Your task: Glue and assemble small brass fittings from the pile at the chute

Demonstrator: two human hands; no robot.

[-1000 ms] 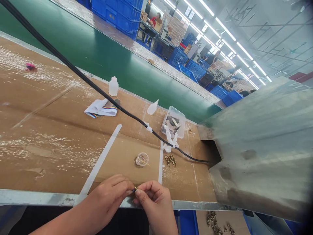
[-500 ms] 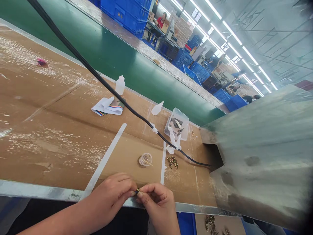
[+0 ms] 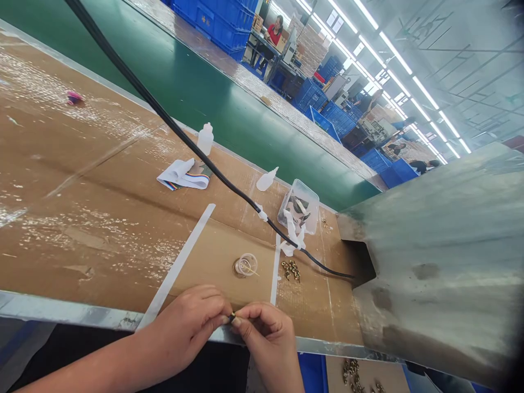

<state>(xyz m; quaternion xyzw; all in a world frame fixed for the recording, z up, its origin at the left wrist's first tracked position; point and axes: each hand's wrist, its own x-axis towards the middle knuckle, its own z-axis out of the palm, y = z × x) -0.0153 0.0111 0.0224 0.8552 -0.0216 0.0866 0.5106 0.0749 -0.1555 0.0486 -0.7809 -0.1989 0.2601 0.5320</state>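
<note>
Between my two hands, over the table's front edge, is a small black and gold-coloured piece [image 3: 232, 316], mostly covered by fingertips; its kind is too small to make out. My left hand [image 3: 192, 322] pinches it from the left. From the right, my right hand [image 3: 268, 333] grips it between thumb and index finger. Just beyond the hands stands a small clear cup [image 3: 246, 265] with a thin stick in it. A pile of small gold and dark metal pieces [image 3: 291, 270] lies right of the cup, past a white tape strip [image 3: 275, 273].
A black cable [image 3: 172, 123] crosses above the cardboard-covered table [image 3: 102, 229]. Farther back are two white squeeze bottles [image 3: 205, 139], a folded white strap [image 3: 184, 176] and a clear plastic box [image 3: 313, 207]. A metal panel [image 3: 434, 256] rises at the right. Beyond runs a green conveyor belt [image 3: 229, 114].
The whole view has shifted slightly, with the table items a little farther right. Both hands still hold the small piece at the table's edge, almost unmoved.
</note>
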